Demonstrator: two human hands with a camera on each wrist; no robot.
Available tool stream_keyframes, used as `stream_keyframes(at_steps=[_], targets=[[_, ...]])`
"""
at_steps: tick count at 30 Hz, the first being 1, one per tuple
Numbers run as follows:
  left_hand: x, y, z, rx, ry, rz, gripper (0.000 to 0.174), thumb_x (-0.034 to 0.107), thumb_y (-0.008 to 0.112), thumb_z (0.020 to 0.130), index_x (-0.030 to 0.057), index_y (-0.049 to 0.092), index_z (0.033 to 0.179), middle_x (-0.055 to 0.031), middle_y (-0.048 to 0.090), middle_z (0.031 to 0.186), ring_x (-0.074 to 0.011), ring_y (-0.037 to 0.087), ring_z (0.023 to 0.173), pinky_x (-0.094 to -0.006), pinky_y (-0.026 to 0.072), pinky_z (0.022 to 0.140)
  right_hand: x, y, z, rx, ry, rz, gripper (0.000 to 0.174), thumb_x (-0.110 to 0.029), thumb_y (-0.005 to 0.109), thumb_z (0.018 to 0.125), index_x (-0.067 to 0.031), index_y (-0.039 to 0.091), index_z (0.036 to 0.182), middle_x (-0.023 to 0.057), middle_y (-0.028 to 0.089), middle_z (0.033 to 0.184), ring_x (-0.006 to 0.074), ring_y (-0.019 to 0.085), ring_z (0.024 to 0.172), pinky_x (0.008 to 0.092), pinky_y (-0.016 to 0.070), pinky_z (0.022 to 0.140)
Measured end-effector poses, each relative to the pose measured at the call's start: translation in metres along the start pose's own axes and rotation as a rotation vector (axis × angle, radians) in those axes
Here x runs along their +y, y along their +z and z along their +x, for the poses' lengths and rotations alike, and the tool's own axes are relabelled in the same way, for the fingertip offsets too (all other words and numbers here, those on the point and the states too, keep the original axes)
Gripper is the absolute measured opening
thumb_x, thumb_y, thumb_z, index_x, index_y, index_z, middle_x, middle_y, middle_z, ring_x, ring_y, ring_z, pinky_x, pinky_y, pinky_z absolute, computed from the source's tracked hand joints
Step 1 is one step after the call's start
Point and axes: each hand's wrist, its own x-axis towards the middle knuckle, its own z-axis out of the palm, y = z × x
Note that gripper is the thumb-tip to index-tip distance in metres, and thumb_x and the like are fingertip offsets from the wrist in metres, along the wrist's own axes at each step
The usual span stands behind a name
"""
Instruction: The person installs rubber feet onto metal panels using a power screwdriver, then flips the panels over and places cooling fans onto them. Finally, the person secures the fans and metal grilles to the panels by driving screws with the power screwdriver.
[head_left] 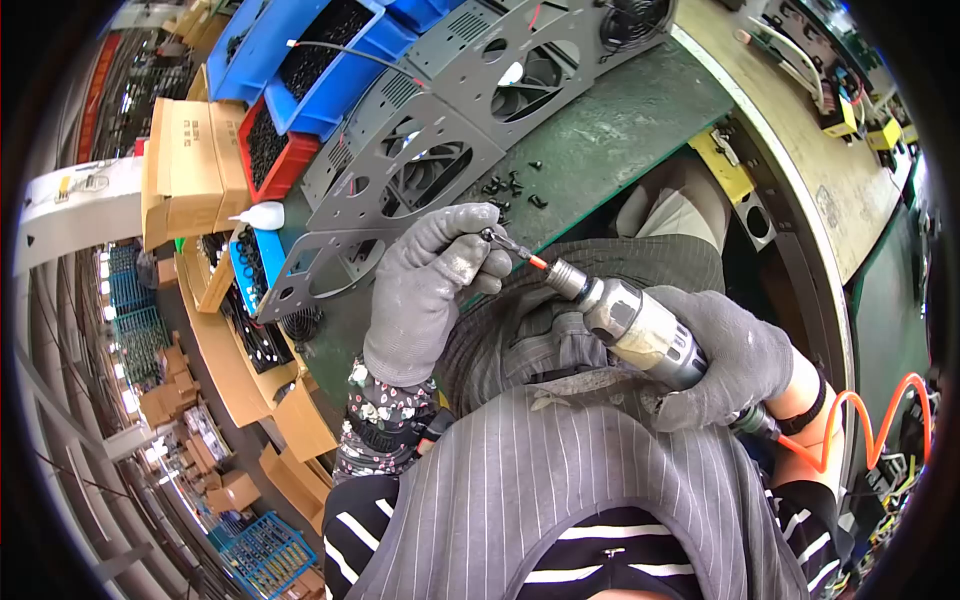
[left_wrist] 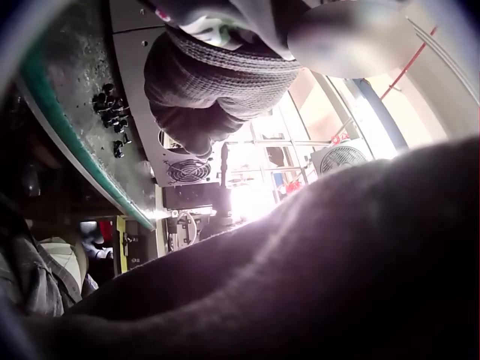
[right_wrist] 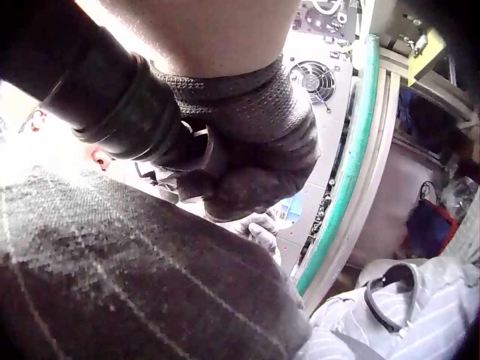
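Note:
In the head view the gloved right hand [head_left: 725,355] grips a pneumatic screwdriver [head_left: 640,325], its bit pointing up and left. The gloved left hand [head_left: 430,285] pinches a small dark screw [head_left: 488,235] at the bit's tip. Behind them, grey metal panels with fans [head_left: 430,170] stand along the green bench [head_left: 600,130], and loose black screws [head_left: 510,187] lie beside them. The left wrist view shows the left hand [left_wrist: 217,90] near the loose screws [left_wrist: 112,112]. In the right wrist view the right hand [right_wrist: 255,150] is wrapped around the dark tool.
Blue bins [head_left: 345,65] and a red bin [head_left: 270,150] of dark parts stand at the upper left, near a cardboard box [head_left: 190,165] and a white bottle [head_left: 262,215]. An orange coiled hose [head_left: 850,400] runs right from the driver. The bench's front edge lies close to the person.

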Motion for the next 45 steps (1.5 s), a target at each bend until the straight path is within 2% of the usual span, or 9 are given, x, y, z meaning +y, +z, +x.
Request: stream_keyframes(at_steps=[11, 13, 20, 32, 37, 38, 39, 41, 45], targets=[[0.026, 0.030, 0.011, -0.061, 0.026, 0.364, 0.021, 0.007, 0.058, 0.089, -0.0001, 0.061, 0.108, -0.0020, 0.064, 0.089, -0.0053, 0.059, 0.074, -0.0177, 0.0470, 0.067, 0.020, -0.006, -0.016, 0.102, -0.106, 0.029, 0.069, -0.033, 0.084, 0.055, -0.0018, 0.053, 0.109, 0.0054, 0.061, 0.085, 0.0117, 0.058, 0.072, 0.0259, 0.0489, 0.067], [0.031, 0.035, 0.013, -0.063, -0.007, 0.454, 0.020, 0.006, 0.058, 0.089, -0.0006, 0.061, 0.108, -0.0017, 0.064, 0.089, -0.0045, 0.057, 0.073, -0.0171, 0.0457, 0.066, 0.021, -0.008, -0.020, 0.067, -0.095, 0.006, 0.073, -0.033, 0.078, 0.062, -0.0030, 0.048, 0.122, 0.0105, 0.063, 0.091, 0.0201, 0.061, 0.081, 0.0321, 0.0490, 0.075], [0.041, 0.042, 0.029, -0.114, -0.112, 0.587, 0.019, 0.008, 0.058, 0.089, -0.0011, 0.062, 0.105, -0.0002, 0.063, 0.084, -0.0033, 0.054, 0.069, -0.0174, 0.0444, 0.063, 0.030, -0.012, -0.022, 0.171, -0.136, -0.055, 0.070, -0.034, 0.081, 0.054, -0.0023, 0.053, 0.111, 0.0087, 0.064, 0.085, 0.0172, 0.061, 0.074, 0.0303, 0.0495, 0.070], [0.053, 0.054, 0.056, -0.217, -0.341, 0.669, 0.021, 0.017, 0.059, 0.088, 0.0002, 0.063, 0.101, -0.0002, 0.062, 0.076, -0.0050, 0.057, 0.065, -0.0183, 0.0460, 0.058, 0.032, -0.026, -0.025, 0.188, -0.214, -0.191, 0.071, -0.035, 0.076, 0.064, -0.0028, 0.048, 0.121, 0.0147, 0.064, 0.091, 0.0243, 0.064, 0.083, 0.0359, 0.0494, 0.075], [0.041, 0.055, 0.066, -0.219, -0.335, 0.507, 0.048, 0.034, 0.049, 0.094, -0.0037, 0.049, 0.123, -0.0093, 0.063, 0.100, -0.0093, 0.061, 0.070, -0.0184, 0.0472, 0.055, 0.034, -0.036, -0.021, 0.258, -0.169, -0.086, 0.070, -0.032, 0.078, 0.064, -0.0034, 0.049, 0.120, 0.0129, 0.063, 0.090, 0.0201, 0.062, 0.082, 0.0318, 0.0490, 0.075], [0.042, 0.055, 0.062, -0.263, -0.243, 0.692, 0.062, 0.045, 0.045, 0.093, -0.0039, 0.041, 0.130, -0.0128, 0.060, 0.110, -0.0112, 0.062, 0.073, -0.0189, 0.0479, 0.056, 0.041, -0.038, -0.016, 0.320, -0.229, -0.005, 0.069, -0.031, 0.079, 0.063, -0.0024, 0.050, 0.118, 0.0109, 0.062, 0.091, 0.0183, 0.060, 0.081, 0.0307, 0.0487, 0.075], [0.053, 0.060, 0.055, -0.292, -0.269, 0.727, 0.059, 0.041, 0.052, 0.091, -0.0038, 0.044, 0.128, -0.0137, 0.059, 0.112, -0.0139, 0.063, 0.077, -0.0221, 0.0500, 0.061, 0.039, -0.042, -0.013, 0.374, -0.203, 0.083, 0.066, -0.028, 0.079, 0.063, -0.0012, 0.051, 0.117, 0.0085, 0.060, 0.091, 0.0174, 0.058, 0.079, 0.0299, 0.0482, 0.074], [0.078, 0.067, 0.047, -0.430, 0.079, 1.030, 0.052, 0.031, 0.057, 0.089, -0.0038, 0.047, 0.126, -0.0147, 0.058, 0.116, -0.0163, 0.062, 0.084, -0.0258, 0.0501, 0.074, 0.028, -0.056, -0.012, 0.390, -0.085, 0.236, 0.074, -0.031, 0.081, 0.058, -0.0013, 0.050, 0.119, 0.0048, 0.057, 0.097, 0.0149, 0.053, 0.089, 0.0287, 0.0428, 0.082], [0.131, 0.105, 0.065, -0.202, 0.584, 1.194, 0.046, 0.023, 0.059, 0.088, -0.0053, 0.051, 0.123, -0.0135, 0.059, 0.115, -0.0163, 0.055, 0.106, -0.0284, 0.0429, 0.091, 0.041, -0.074, 0.005, 0.534, -0.178, -0.004, 0.069, -0.035, 0.080, 0.057, -0.0010, 0.055, 0.111, 0.0057, 0.057, 0.098, 0.0161, 0.052, 0.090, 0.0291, 0.0413, 0.084]])
